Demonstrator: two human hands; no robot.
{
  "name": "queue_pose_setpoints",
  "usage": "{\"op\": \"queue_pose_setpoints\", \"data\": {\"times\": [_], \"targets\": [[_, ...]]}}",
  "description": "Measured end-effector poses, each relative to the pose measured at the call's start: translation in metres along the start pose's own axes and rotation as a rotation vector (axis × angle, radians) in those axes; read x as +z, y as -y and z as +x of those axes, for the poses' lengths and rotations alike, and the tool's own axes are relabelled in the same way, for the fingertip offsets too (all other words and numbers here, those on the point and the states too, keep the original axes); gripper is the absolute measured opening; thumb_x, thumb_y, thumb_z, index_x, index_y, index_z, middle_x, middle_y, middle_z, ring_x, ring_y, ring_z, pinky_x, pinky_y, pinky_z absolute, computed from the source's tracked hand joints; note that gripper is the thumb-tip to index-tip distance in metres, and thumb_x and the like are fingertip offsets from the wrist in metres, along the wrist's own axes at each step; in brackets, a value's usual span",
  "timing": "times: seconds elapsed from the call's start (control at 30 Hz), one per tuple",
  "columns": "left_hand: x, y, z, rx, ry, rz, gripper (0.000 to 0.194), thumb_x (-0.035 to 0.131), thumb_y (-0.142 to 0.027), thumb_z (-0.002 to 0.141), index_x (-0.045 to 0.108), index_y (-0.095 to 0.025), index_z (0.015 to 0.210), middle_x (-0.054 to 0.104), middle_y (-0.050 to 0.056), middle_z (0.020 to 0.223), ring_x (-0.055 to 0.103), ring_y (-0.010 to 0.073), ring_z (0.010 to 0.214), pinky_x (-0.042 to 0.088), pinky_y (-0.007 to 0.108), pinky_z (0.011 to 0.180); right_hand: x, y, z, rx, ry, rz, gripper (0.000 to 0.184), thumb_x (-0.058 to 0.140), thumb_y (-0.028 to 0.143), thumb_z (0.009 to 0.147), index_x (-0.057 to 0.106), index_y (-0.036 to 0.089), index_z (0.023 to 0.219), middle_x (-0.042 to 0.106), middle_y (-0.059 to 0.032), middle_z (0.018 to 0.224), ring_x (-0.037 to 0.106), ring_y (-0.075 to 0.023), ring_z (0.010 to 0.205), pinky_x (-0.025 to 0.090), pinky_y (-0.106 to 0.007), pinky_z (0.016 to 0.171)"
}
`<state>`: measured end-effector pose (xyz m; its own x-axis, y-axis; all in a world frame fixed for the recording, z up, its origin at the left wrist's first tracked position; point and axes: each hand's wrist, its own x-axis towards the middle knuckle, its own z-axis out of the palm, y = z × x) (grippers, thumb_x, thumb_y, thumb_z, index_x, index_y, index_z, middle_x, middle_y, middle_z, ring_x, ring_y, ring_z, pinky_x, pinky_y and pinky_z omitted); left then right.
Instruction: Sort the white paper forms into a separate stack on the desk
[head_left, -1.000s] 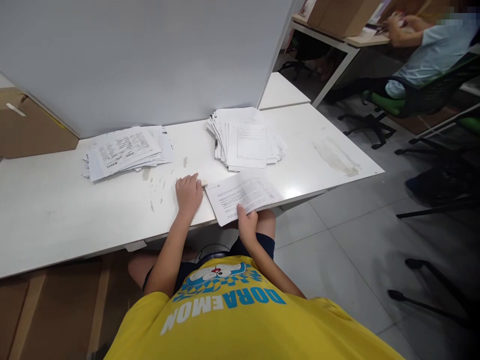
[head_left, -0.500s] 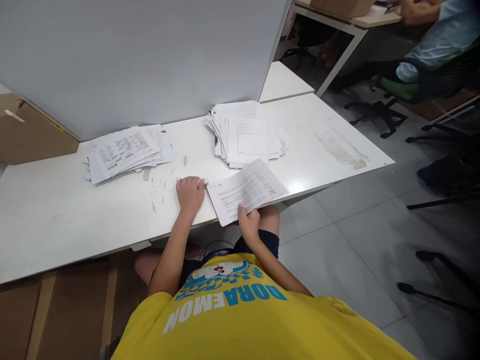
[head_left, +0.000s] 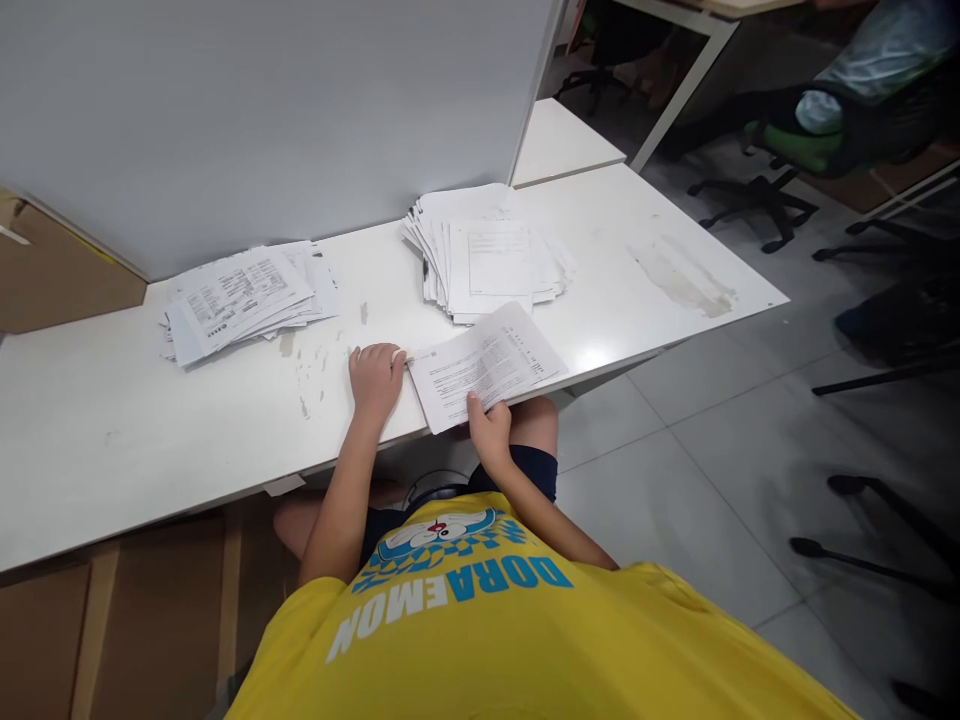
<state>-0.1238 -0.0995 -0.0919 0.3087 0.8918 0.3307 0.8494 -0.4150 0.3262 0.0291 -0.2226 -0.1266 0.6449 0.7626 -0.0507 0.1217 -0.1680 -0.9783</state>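
My right hand point(head_left: 490, 428) grips the near edge of a printed sheet point(head_left: 487, 365), thumb on top and fingers underneath. The sheet lies tilted at the table's front edge, partly overhanging it. Just left of its corner, my left hand point(head_left: 375, 382) rests on the table with curled fingers. A small pale, thin thing point(head_left: 408, 359) pokes out by its thumb, touching or close to the corner; its kind is unclear. Behind the sheet stands a fanned stack of papers point(head_left: 491, 260). Farther left lies a second, lower pile of printed papers point(head_left: 244, 300).
A grey partition point(head_left: 262, 120) rises along the back of the white table point(head_left: 187, 430). At far left is a cardboard box point(head_left: 67, 265). Beyond the table's right end, a person sits on a green and black office chair point(head_left: 795, 145). Brown boxes point(head_left: 150, 610) are below the table.
The view has shifted slightly, so the table and papers appear a little higher. Both hands keep nearly the same pose, the right still holding the sheet.
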Motion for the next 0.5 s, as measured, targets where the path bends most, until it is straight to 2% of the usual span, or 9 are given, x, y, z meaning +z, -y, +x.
{"op": "queue_pose_setpoints", "data": {"times": [0.07, 0.17, 0.23, 0.37, 0.5], "targets": [[0.000, 0.000, 0.000, 0.006, 0.017, -0.012, 0.034, 0.037, -0.035, 0.101, 0.066, -0.020, 0.110, 0.071, 0.007, 0.119, 0.060, 0.0249, 0.115, 0.028, 0.047, 0.113, 0.002, 0.001, -0.002, 0.021, 0.030, 0.010, 0.042, 0.051, 0.053, 0.081, 0.067, 0.014, 0.086, 0.072, -0.0124, 0.083, 0.068, -0.0285, 0.082, 0.055, -0.039, 0.077], [-0.001, 0.000, 0.002, 0.024, 0.057, -0.008, 0.034, 0.038, -0.036, 0.101, 0.066, -0.021, 0.113, 0.069, 0.007, 0.122, 0.059, 0.0250, 0.118, 0.022, 0.050, 0.116, 0.003, 0.001, -0.003, 0.061, 0.069, 0.033, 0.040, 0.050, 0.055, 0.082, 0.061, 0.017, 0.074, 0.063, -0.0051, 0.059, 0.061, -0.0216, 0.057, 0.052, -0.034, 0.059], [-0.002, 0.000, 0.002, 0.027, 0.079, -0.001, 0.035, 0.038, -0.036, 0.101, 0.066, -0.021, 0.113, 0.070, 0.007, 0.122, 0.059, 0.0252, 0.118, 0.020, 0.051, 0.117, 0.003, 0.001, -0.003, 0.072, 0.084, 0.041, 0.039, 0.049, 0.055, 0.082, 0.058, 0.019, 0.069, 0.056, -0.0018, 0.051, 0.056, -0.0191, 0.050, 0.049, -0.033, 0.054], [-0.001, -0.001, 0.001, 0.021, 0.082, 0.002, 0.035, 0.039, -0.035, 0.101, 0.066, -0.020, 0.116, 0.068, 0.007, 0.125, 0.060, 0.0252, 0.117, 0.023, 0.050, 0.117, 0.001, 0.004, -0.003, 0.085, 0.096, 0.004, 0.038, 0.050, 0.055, 0.081, 0.057, 0.019, 0.067, 0.054, -0.0014, 0.049, 0.055, -0.0197, 0.050, 0.049, -0.034, 0.054], [0.001, -0.001, -0.003, 0.031, 0.028, -0.019, 0.038, 0.038, -0.036, 0.102, 0.063, -0.016, 0.122, 0.065, 0.010, 0.130, 0.060, 0.0252, 0.118, 0.025, 0.050, 0.117, -0.008, 0.022, -0.004, -0.040, -0.021, -0.051, 0.038, 0.055, 0.054, 0.080, 0.060, 0.020, 0.066, 0.055, -0.0052, 0.052, 0.063, -0.0273, 0.068, 0.053, -0.040, 0.067]]}}
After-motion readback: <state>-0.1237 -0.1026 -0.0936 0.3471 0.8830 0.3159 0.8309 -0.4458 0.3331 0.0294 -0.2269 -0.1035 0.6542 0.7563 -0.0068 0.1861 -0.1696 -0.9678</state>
